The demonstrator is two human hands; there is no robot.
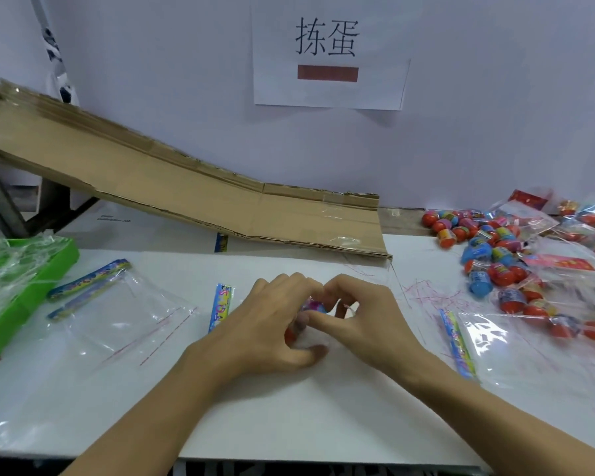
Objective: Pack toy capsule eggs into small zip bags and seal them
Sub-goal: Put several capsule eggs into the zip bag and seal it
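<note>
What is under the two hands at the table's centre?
Under the left hand and right hand, a capsule egg in a clear bag; the rest is covered.

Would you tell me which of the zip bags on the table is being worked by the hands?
The zip bag under both hands, its colourful header strip poking out left of them; the flat bags lie untouched at either side.

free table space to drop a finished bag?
Bare patches: the near edge of the white table between the forearms, and the strip between the hands and the cardboard ramp. Crowded: right side, capsule egg pile; left side, empty zip bags beside the green tray.
</note>
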